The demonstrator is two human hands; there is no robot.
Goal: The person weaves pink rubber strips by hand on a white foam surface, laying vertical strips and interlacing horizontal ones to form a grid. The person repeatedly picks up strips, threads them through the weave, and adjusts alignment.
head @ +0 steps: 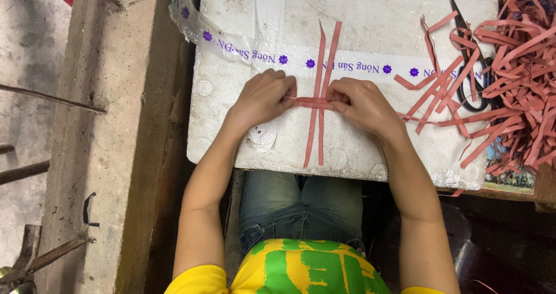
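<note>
Two long red paper strips (320, 85) lie side by side, running away from me on a white foam box lid (370, 16). A short red strip (311, 101) crosses them at their middle. My left hand (263, 97) pinches the left end of that cross strip. My right hand (359, 103) pinches its right end. Both hands rest on the lid, fingers curled tight around the strip.
A pile of red paper strips (515, 85) covers the lid's right side, with black scissors (472, 56) lying among them. Printed clear tape (243, 48) runs across the lid. A concrete ledge (98, 137) stands to the left. My knees sit under the lid's near edge.
</note>
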